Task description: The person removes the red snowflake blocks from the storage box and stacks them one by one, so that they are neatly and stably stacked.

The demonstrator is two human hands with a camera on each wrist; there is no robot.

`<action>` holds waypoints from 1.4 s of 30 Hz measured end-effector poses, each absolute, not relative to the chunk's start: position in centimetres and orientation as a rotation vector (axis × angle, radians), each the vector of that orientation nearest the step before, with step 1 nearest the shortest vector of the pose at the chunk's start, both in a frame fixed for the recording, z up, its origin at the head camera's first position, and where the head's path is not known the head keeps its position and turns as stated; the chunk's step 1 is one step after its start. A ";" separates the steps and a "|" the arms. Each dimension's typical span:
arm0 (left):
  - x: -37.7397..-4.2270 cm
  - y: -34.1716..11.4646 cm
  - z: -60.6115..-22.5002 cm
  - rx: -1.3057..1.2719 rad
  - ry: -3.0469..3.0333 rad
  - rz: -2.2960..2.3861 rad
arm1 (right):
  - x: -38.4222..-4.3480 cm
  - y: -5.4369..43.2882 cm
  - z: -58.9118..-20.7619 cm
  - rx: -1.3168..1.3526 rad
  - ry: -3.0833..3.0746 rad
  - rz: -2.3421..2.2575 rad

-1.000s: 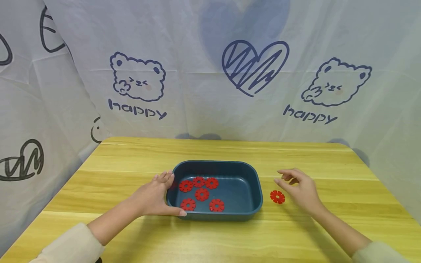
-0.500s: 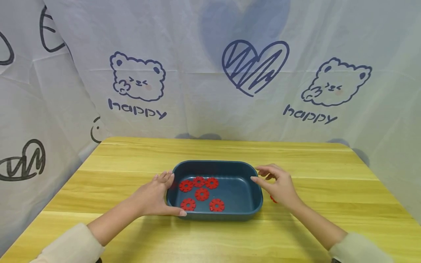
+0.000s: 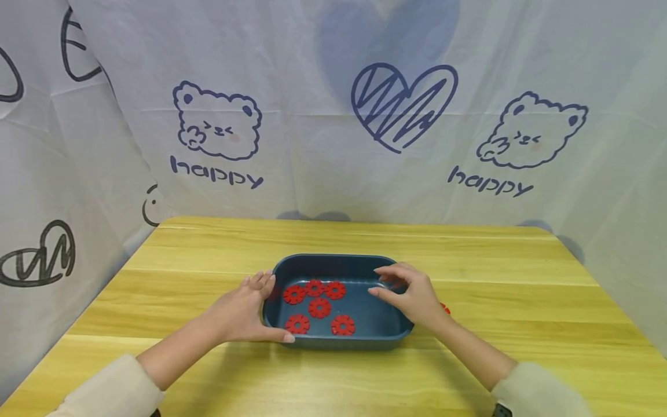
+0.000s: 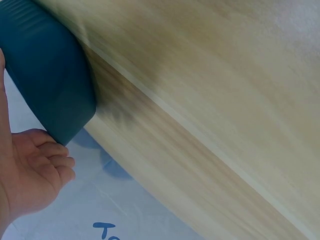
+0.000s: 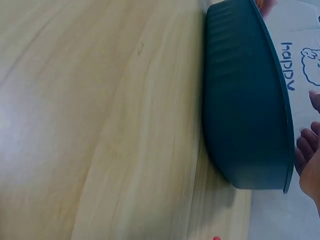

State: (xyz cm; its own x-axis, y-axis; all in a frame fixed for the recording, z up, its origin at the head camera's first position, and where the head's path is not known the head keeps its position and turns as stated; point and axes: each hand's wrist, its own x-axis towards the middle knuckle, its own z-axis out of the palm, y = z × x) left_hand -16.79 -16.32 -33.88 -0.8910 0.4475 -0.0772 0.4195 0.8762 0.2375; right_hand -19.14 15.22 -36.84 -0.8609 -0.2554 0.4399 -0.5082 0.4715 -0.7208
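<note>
A dark teal rectangular bin (image 3: pixel 333 343) stands on the table and holds several red notched discs (image 3: pixel 319 308), which look like snowflake building pieces. My left hand (image 3: pixel 245 310) grips its left end, thumb along the front rim and fingers at the left rim. In the left wrist view, fingers (image 4: pixel 59 159) curl at the bin's corner. Over the bin's right end hovers my right hand (image 3: pixel 411 295), thumb and forefinger apart with nothing visible between them. Another red disc (image 3: pixel 445 308) lies on the table right of the bin, mostly hidden behind the right hand.
A yellow wood-grain table (image 3: pixel 208 249) bears the bin. Behind it hangs a pale cloth (image 3: pixel 323 191) with bear, heart and "happy" drawings. A small black device (image 3: pixel 502 410) shows at the right sleeve cuff.
My right hand has moved left from beside the loose disc to above the bin's right end. The loose disc remains on the table, now partly covered. The left hand and bin have stayed put.
</note>
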 end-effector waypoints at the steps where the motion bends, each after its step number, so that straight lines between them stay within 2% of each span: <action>1: -16.8 -16.3 -33.9 0.677 2.918 0.323 | -19.2 15.0 -36.9 0.663 -2.472 1.341; 9: -16.8 -16.6 -34.1 0.669 2.913 0.321 | -19.6 13.6 -36.7 0.867 -2.564 1.289; 26: -16.8 -16.5 -34.2 0.682 2.921 0.305 | -20.6 11.5 -37.5 1.213 -2.917 0.868; 42: -16.9 -16.3 -34.2 0.705 2.930 0.297 | -20.7 11.2 -37.7 1.263 -2.958 0.670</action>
State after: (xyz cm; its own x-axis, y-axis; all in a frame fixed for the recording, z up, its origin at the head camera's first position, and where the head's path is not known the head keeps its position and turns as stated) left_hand -16.87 -16.29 -34.17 -0.8854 0.4604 -0.0641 0.4381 0.8726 0.2158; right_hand -20.67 11.24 -37.72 -0.6958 -0.7177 0.0267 -0.6591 0.6234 -0.4206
